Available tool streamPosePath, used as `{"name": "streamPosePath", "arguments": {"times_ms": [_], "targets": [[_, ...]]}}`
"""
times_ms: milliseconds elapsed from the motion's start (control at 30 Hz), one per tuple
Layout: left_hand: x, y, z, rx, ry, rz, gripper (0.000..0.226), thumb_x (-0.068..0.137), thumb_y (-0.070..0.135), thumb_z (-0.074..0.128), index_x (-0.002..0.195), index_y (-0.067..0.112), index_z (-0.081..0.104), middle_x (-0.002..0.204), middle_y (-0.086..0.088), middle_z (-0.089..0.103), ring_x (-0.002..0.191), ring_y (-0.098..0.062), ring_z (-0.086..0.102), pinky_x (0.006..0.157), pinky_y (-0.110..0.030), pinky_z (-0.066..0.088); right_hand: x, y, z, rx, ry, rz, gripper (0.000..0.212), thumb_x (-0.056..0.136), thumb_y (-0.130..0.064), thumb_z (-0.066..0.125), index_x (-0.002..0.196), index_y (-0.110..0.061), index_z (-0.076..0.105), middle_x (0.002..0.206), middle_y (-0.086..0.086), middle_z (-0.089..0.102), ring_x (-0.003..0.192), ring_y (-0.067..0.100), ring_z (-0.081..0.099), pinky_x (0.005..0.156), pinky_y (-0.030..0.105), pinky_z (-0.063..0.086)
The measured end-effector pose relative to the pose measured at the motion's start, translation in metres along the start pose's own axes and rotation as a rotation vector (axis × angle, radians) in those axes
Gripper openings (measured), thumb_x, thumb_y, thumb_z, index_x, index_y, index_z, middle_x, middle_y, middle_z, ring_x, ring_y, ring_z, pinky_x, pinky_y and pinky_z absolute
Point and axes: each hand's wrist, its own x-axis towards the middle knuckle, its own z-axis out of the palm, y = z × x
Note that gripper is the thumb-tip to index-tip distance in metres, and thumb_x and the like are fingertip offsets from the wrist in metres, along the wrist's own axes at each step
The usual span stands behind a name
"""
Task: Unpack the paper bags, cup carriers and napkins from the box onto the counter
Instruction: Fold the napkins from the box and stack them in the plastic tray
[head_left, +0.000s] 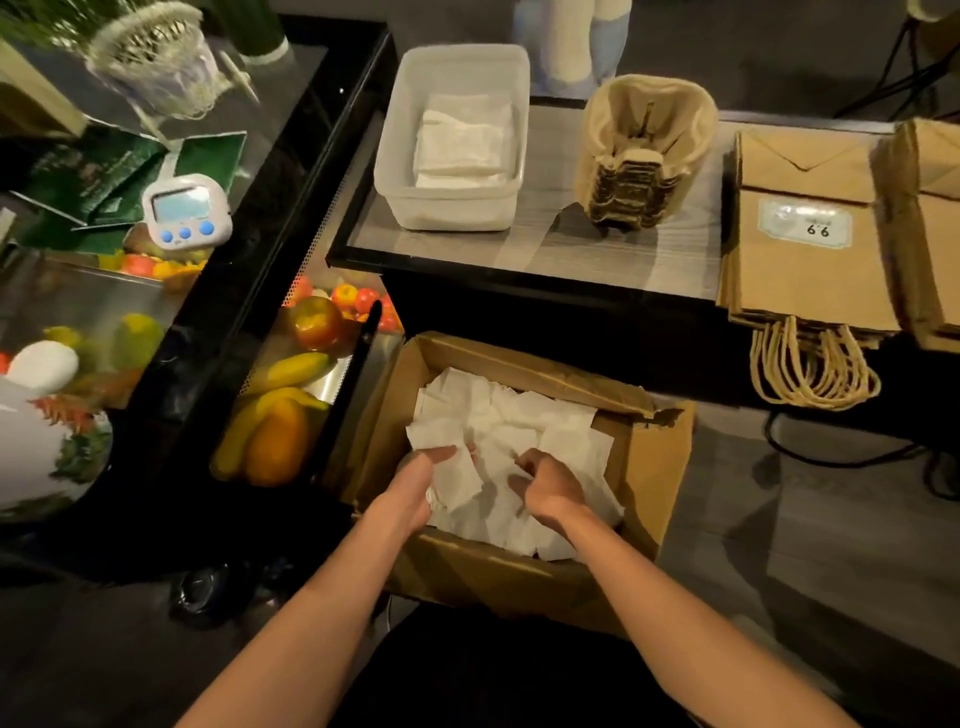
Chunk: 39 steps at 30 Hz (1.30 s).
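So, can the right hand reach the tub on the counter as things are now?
Probably yes. The right hand is in the box on napkins; the open-topped tub stands beyond with nothing between, though it must lift out first.

Rt paper bag stack (932, 223) cut off by frame edge. Fingertips of left hand (415, 480) & right hand (550, 488) partly buried in napkins (498, 415); box (649, 467) floor hidden under them. Timer (184, 210) display & bag label (804, 224) small print unreadable.
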Motion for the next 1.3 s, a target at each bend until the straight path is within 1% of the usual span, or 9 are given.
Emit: {"name": "streamPosePath", "arguments": {"times_ms": [133, 233, 400, 567, 700, 900, 1067, 1167, 1300], "targets": [[0.006, -0.003, 0.001, 0.055, 0.029, 0.017, 0.014, 0.091, 0.013, 0.072, 0.102, 0.012, 0.081, 0.113, -0.016, 0.075, 0.112, -0.040, 0.067, 0.104, -0.058, 0.050, 0.004, 0.004, -0.014, 0.179, 0.049, 0.039, 0.011, 0.101, -0.019, 0.058, 0.106, -0.029, 0.060, 0.114, -0.005, 0.063, 0.106, 0.016, 0.059, 0.083, 0.027, 0.048], [0.009, -0.004, 0.004, 0.064, 0.030, 0.026, 0.025, 0.087, 0.017, 0.077, 0.112, 0.011, 0.078, 0.114, -0.016, 0.075, 0.112, -0.040, 0.068, 0.102, -0.060, 0.051, 0.004, 0.001, -0.022, 0.207, -0.023, 0.042, 0.014, 0.100, -0.028, 0.060, 0.114, -0.028, 0.058, 0.117, -0.005, 0.062, 0.104, 0.014, 0.056, 0.084, 0.027, 0.045], [0.009, -0.001, 0.004, 0.083, 0.026, -0.014, 0.022, 0.095, 0.017, 0.069, 0.114, 0.010, 0.076, 0.117, -0.017, 0.074, 0.111, -0.040, 0.068, 0.103, -0.059, 0.051, 0.003, -0.005, -0.008, -0.061, -0.082, 0.035, 0.027, 0.099, -0.033, 0.063, 0.124, -0.023, 0.060, 0.120, -0.001, 0.064, 0.099, 0.016, 0.055, 0.086, 0.028, 0.044], [0.013, 0.004, -0.006, 0.108, 0.030, -0.037, 0.033, 0.092, 0.017, 0.072, 0.124, 0.010, 0.069, 0.116, -0.019, 0.074, 0.109, -0.041, 0.069, 0.101, -0.059, 0.052, -0.012, -0.022, -0.017, 0.499, 0.088, 0.104, 0.013, 0.101, -0.022, 0.060, 0.114, -0.022, 0.062, 0.111, -0.003, 0.063, 0.096, 0.011, 0.057, 0.071, 0.019, 0.044], [0.012, 0.004, -0.007, 0.037, -0.108, 0.010, 0.038, 0.096, 0.023, 0.066, 0.131, 0.007, 0.065, 0.122, -0.022, 0.070, 0.116, -0.041, 0.066, 0.101, -0.050, 0.053, -0.032, -0.045, -0.027, 0.987, -0.028, 0.010, 0.006, 0.097, -0.015, 0.065, 0.103, -0.015, 0.068, 0.101, 0.000, 0.067, 0.096, 0.015, 0.062, 0.090, 0.032, 0.055], [0.014, 0.012, -0.018, -0.038, -0.339, -0.064, 0.071, 0.095, 0.070, 0.048, 0.141, 0.018, 0.059, 0.139, -0.020, 0.062, 0.131, -0.040, 0.057, 0.116, -0.059, 0.037, -0.033, -0.061, 0.002, 0.356, -0.017, 0.021, 0.017, 0.099, -0.027, 0.063, 0.115, -0.023, 0.062, 0.111, -0.005, 0.063, 0.098, 0.011, 0.058, 0.078, 0.023, 0.049], [0.017, 0.016, -0.023, 0.099, -0.396, -0.058, 0.075, 0.074, 0.026, 0.090, 0.139, 0.007, 0.058, 0.131, -0.024, 0.065, 0.123, -0.044, 0.061, 0.111, -0.062, 0.042, -0.041, -0.060, 0.013, 0.399, 0.081, 0.010, 0.021, 0.100, -0.034, 0.060, 0.118, -0.023, 0.062, 0.114, -0.006, 0.065, 0.099, 0.009, 0.060, 0.072, 0.021, 0.046], [0.023, 0.013, -0.027, 0.086, -0.374, -0.027, 0.099, 0.051, 0.024, 0.100, 0.139, 0.007, 0.057, 0.130, -0.026, 0.065, 0.121, -0.046, 0.062, 0.107, -0.067, 0.044, -0.045, -0.060, 0.015, 0.469, 0.192, 0.019, 0.024, 0.103, -0.038, 0.054, 0.119, -0.023, 0.063, 0.114, -0.006, 0.063, 0.106, 0.017, 0.059, 0.077, 0.025, 0.043], [0.025, 0.012, -0.031, 0.056, -0.438, -0.057, 0.096, 0.057, 0.023, 0.098, 0.140, 0.005, 0.054, 0.138, -0.031, 0.057, 0.129, -0.049, 0.054, 0.111, -0.065, 0.039, -0.035, -0.060, 0.021, 0.674, 0.191, 0.371, 0.052, 0.100, -0.050, 0.054, 0.142, -0.020, 0.049, 0.134, 0.007, 0.054, 0.114, 0.026, 0.055, 0.097, 0.038, 0.049]]}}
